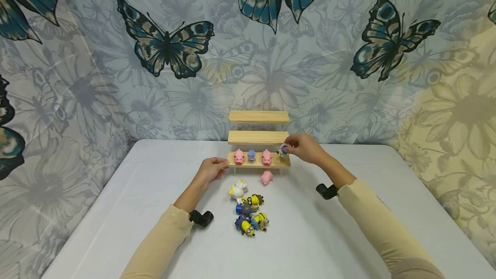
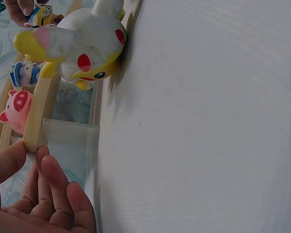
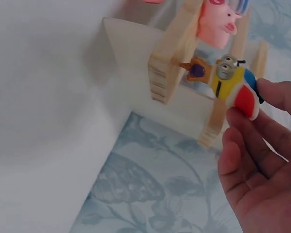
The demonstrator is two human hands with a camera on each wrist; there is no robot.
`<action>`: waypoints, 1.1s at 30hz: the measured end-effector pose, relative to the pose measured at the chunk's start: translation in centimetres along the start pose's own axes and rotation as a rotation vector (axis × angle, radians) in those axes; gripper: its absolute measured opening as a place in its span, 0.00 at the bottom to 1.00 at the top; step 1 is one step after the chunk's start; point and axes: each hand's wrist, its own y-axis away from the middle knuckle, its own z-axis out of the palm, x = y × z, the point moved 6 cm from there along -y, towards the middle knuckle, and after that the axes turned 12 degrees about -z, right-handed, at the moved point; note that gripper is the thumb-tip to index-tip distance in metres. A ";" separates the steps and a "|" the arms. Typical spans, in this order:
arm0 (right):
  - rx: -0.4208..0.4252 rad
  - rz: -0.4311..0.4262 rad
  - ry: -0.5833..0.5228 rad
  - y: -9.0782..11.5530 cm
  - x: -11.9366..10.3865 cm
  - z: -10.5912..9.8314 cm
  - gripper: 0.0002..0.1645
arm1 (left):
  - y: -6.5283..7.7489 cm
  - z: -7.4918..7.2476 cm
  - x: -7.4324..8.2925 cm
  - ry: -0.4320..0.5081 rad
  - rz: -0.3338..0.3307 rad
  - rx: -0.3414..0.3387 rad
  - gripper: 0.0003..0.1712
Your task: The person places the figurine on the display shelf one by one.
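Near butterfly cloth [image 1: 271, 81], the left hand [image 1: 211, 168] pinches a shelf [image 1: 252, 165] bearing pink pigs [image 1: 239, 157], the right hand [image 1: 306, 148] a minion [image 3: 228, 87].

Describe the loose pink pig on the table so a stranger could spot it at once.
On the white table, find the wooden stand with three steps. Just in front of its lowest step, toward the right, is a small pink pig. It is the only pink toy down on the tabletop; two other pigs are up on that step.
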 end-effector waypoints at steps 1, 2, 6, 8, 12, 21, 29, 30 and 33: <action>-0.006 -0.001 -0.007 0.0 0.0 0.0 0.16 | 0.0 0.0 0.0 0.002 0.000 0.000 0.15; -0.013 -0.006 -0.011 0.0 0.0 -0.1 0.16 | 0.0 0.0 0.0 0.004 0.000 0.001 0.15; -0.042 -0.042 -0.015 0.1 -0.2 -0.1 0.17 | 0.0 -0.1 0.0 0.003 0.002 -0.003 0.15; -0.054 -0.060 -0.009 0.2 -0.3 -0.1 0.17 | 0.0 -0.1 0.0 0.001 0.001 -0.004 0.15; -0.071 -0.059 -0.004 0.2 -0.4 0.0 0.18 | -0.1 0.0 -0.1 0.000 -0.001 -0.004 0.16; -0.113 -0.019 0.066 0.2 -0.4 0.2 0.15 | -0.2 0.0 -0.2 0.008 -0.004 -0.005 0.15; -0.232 -0.061 0.087 0.7 -0.2 1.3 0.26 | -0.3 0.1 -0.2 0.013 -0.010 -0.013 0.15; -0.244 -0.070 0.084 0.7 -0.2 1.4 0.26 | -0.3 0.1 -0.2 0.011 -0.007 -0.013 0.15; -0.255 -0.088 0.083 0.8 -0.1 1.7 0.24 | -0.2 0.0 -0.1 0.013 -0.006 -0.012 0.15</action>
